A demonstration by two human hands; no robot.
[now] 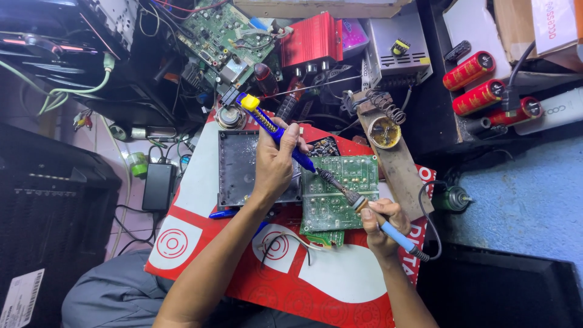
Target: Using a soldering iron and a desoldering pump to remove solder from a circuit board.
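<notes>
The left hand (pixel 274 164) is clamped around a blue-and-yellow desoldering pump (pixel 273 129), and the right hand (pixel 381 226) grips the blue handle of a soldering iron (pixel 358 203); both tips meet over the green circuit board (pixel 337 194). The board lies flat on a glossy red-and-white surface (pixel 340 279), its left edge against a dark, matte plastic tray (pixel 238 167) and its right edge beside a worn wooden plank (pixel 398 167), with open room only toward the person.

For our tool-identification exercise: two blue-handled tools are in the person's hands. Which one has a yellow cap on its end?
The desoldering pump in the left hand: its upper end is yellow. The soldering iron in the right hand trails a black cord instead.
</notes>
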